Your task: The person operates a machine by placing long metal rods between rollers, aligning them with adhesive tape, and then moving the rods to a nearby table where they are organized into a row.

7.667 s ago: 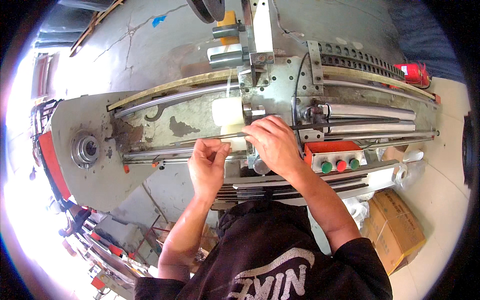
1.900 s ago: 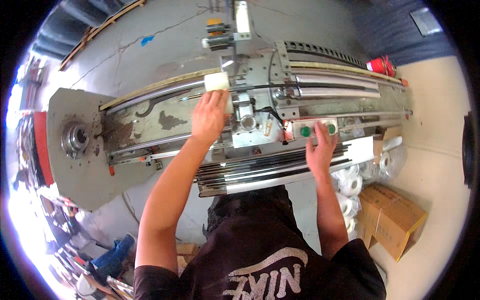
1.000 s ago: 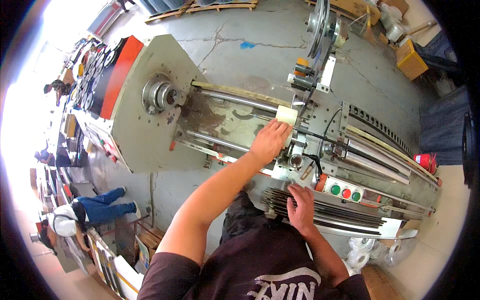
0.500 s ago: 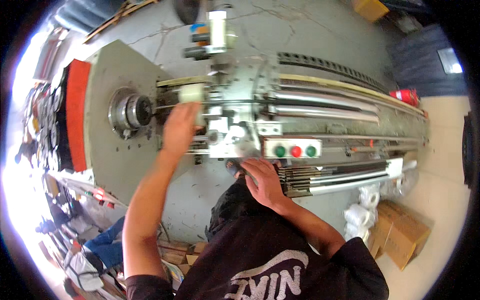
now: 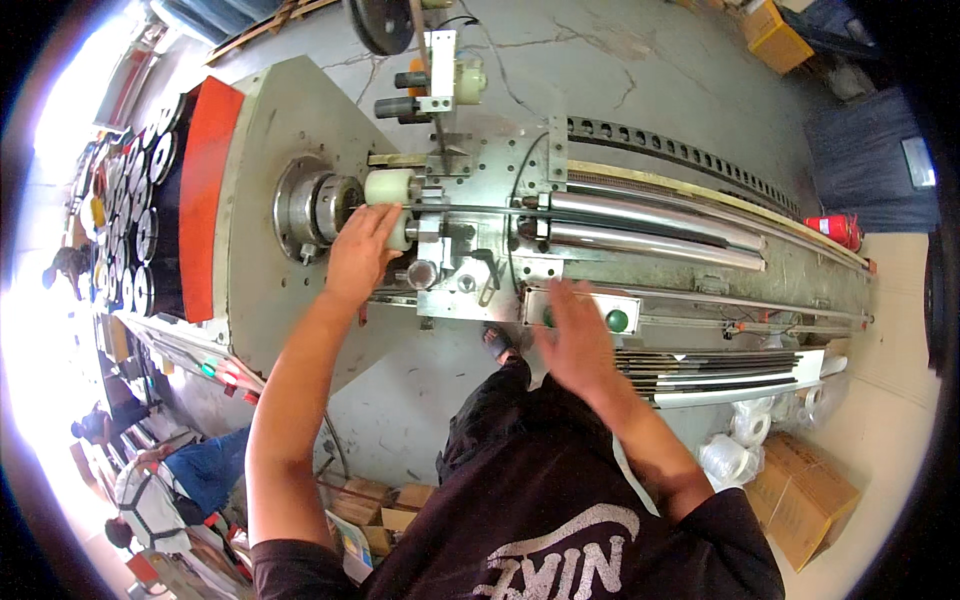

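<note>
At the left end of a long metal machine, my left hand [image 5: 360,258] has its fingers closed around the end of a thin black rod [image 5: 470,208], beside a pair of white rollers [image 5: 388,187]. Just left of those fingertips is a round steel chuck [image 5: 300,212]. The rod runs right across the machine's carriage [image 5: 490,165] toward shiny steel rollers [image 5: 640,208]. Over a small button box [image 5: 634,301] at the carriage's front, my right hand [image 5: 580,345] is stretched out, blurred and holding nothing. It covers part of the buttons; a green button [image 5: 617,321] shows beside it.
A rack of dark rods [image 5: 710,372] sits along the machine's front right. Clear plastic rolls [image 5: 735,455] and a cardboard box [image 5: 800,500] stand on the floor at right. Black spools [image 5: 140,235] fill the left side. A red cylinder [image 5: 838,231] lies by the far right end.
The carriage, with its rollers and button box, has moved left toward the chuck, my left hand along with it. My right hand has risen from the front edge onto the button box.
</note>
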A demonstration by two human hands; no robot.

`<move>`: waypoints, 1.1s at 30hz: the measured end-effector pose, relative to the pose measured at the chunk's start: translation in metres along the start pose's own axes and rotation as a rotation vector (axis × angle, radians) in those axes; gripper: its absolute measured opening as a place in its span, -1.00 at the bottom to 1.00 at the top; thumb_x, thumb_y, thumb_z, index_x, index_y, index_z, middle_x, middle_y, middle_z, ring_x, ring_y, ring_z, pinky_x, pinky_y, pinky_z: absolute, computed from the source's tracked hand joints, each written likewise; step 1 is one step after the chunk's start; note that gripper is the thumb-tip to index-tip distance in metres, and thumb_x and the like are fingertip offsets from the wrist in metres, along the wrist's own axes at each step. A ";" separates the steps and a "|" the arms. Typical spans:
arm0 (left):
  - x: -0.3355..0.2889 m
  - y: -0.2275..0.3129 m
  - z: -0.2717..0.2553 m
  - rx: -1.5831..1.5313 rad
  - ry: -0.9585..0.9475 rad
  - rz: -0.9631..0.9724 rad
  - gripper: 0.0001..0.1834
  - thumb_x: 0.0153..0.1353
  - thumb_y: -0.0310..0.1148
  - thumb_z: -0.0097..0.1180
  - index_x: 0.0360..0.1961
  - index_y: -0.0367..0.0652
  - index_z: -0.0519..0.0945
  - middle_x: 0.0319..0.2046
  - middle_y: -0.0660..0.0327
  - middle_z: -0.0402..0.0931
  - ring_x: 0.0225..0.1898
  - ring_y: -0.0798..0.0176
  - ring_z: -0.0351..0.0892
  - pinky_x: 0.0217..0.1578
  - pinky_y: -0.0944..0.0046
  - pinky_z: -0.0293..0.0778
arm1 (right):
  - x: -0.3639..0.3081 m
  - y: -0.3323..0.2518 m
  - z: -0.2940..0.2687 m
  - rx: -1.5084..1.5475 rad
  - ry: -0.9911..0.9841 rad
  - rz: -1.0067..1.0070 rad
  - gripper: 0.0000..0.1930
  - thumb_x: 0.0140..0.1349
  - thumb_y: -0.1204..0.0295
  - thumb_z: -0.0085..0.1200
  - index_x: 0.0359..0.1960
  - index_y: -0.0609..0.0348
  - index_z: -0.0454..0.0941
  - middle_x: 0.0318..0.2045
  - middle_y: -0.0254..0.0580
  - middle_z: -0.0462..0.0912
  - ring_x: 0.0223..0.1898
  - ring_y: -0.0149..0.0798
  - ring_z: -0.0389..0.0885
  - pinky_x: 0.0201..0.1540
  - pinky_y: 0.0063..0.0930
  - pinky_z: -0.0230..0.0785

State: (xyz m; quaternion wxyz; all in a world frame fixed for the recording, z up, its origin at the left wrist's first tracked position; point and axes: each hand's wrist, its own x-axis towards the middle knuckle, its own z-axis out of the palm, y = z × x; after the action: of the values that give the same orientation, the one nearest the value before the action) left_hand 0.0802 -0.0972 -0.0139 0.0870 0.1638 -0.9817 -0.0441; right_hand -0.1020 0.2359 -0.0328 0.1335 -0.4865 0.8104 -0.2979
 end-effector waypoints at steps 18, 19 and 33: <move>0.018 0.019 -0.005 0.240 -0.064 0.086 -0.22 0.23 -0.54 0.13 0.52 -0.08 0.31 0.46 0.23 0.33 0.55 0.01 0.16 0.59 -0.04 0.02 | 0.087 0.084 -0.031 -0.394 0.120 0.029 -0.17 0.49 -0.02 0.04 0.58 0.27 0.09 0.58 0.13 0.13 0.61 0.13 0.03 0.63 -0.02 -0.15; 0.016 0.020 -0.004 0.231 -0.089 0.083 -0.18 0.20 -0.56 0.15 0.53 -0.07 0.29 0.50 0.24 0.28 0.60 0.02 0.07 0.60 -0.04 -0.04 | 0.086 0.085 -0.030 -0.391 0.124 0.023 -0.17 0.49 -0.02 0.05 0.58 0.27 0.09 0.58 0.13 0.13 0.61 0.13 0.03 0.63 -0.02 -0.15; 0.015 0.017 -0.002 0.212 -0.033 0.083 -0.29 0.26 -0.60 0.07 0.48 -0.13 0.36 0.46 0.18 0.37 0.60 0.05 0.10 0.59 -0.06 0.01 | 0.084 0.083 -0.024 -0.388 0.157 0.036 -0.17 0.49 -0.06 0.02 0.57 0.28 0.12 0.58 0.09 0.16 0.62 0.08 0.02 0.64 -0.02 -0.19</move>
State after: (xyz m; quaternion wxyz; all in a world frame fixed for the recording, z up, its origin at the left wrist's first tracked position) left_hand 0.0616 -0.0856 -0.0077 0.0549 0.1305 -0.9881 0.0609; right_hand -0.2140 0.2009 -0.0585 -0.0210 -0.4638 0.8691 -0.1707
